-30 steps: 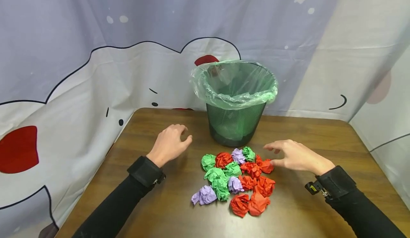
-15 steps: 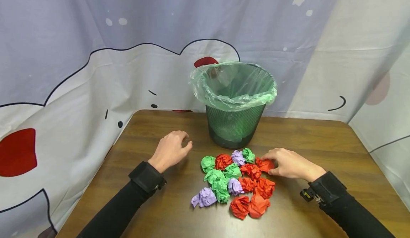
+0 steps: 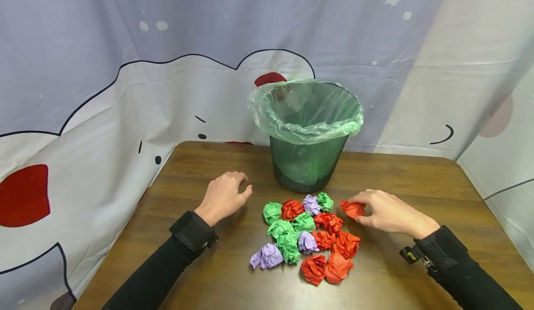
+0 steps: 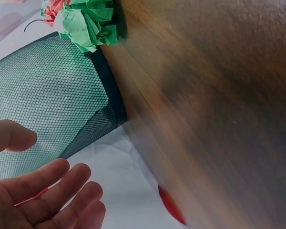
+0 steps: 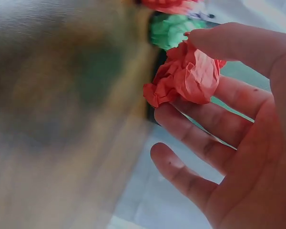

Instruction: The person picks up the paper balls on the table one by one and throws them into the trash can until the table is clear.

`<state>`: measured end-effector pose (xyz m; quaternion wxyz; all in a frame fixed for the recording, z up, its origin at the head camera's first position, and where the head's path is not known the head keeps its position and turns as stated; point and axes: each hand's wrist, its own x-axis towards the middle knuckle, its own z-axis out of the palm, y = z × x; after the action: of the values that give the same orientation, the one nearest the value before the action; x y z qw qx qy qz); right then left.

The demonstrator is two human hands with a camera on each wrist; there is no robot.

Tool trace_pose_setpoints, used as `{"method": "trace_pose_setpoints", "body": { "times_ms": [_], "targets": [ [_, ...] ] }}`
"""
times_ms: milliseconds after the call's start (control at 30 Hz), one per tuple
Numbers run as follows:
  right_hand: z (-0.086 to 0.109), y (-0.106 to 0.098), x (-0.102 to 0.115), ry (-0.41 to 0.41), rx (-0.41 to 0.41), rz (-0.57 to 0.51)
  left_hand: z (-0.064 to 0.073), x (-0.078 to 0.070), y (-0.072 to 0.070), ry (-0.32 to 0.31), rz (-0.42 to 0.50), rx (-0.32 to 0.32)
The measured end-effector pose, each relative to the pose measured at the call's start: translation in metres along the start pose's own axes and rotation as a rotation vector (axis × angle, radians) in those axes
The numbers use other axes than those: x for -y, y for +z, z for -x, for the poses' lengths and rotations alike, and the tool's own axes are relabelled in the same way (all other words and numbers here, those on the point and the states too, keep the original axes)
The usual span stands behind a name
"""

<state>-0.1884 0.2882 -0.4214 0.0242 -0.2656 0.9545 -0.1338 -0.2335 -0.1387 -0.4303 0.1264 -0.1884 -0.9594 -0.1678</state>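
Observation:
My right hand (image 3: 385,211) pinches a crumpled red paper ball (image 3: 352,209) between thumb and fingers, just right of the other balls. In the right wrist view the same red ball (image 5: 188,76) sits between the thumb and the fingertips. My left hand (image 3: 224,196) is held over the table left of the pile, its fingers loosely bent around nothing. Several crumpled paper balls lie bunched on the table: green ones (image 3: 280,228) mostly to the left, red ones (image 3: 338,267) mostly to the right, and a few purple ones (image 3: 270,256) among them.
Behind the pile stands a black mesh wastebasket (image 3: 306,161) lined with a translucent green bag (image 3: 308,131) folded over its rim. The wooden table (image 3: 417,175) reaches back to a printed cloth (image 3: 200,92). Another cloth panel (image 3: 509,171) hangs along the right side.
My right hand came down onto the red ball at the pile's right edge, took hold of it and drew it slightly right, away from the others. The left hand dipped a little.

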Motion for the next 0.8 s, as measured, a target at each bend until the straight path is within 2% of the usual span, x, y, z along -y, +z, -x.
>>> {"method": "trace_pose_setpoints", "body": {
  "times_ms": [200,467,800],
  "targets": [
    [0.007,-0.034,0.003,-0.020,-0.106,0.040,0.000,-0.001,0.002,0.009,-0.008,0.004],
    [0.010,-0.100,0.009,-0.079,-0.277,0.110,0.002,-0.003,0.005,0.011,-0.004,0.016],
    [0.000,-0.179,0.018,-0.088,-0.447,0.139,0.003,-0.005,0.008,0.007,0.003,0.036]
  ]
}}
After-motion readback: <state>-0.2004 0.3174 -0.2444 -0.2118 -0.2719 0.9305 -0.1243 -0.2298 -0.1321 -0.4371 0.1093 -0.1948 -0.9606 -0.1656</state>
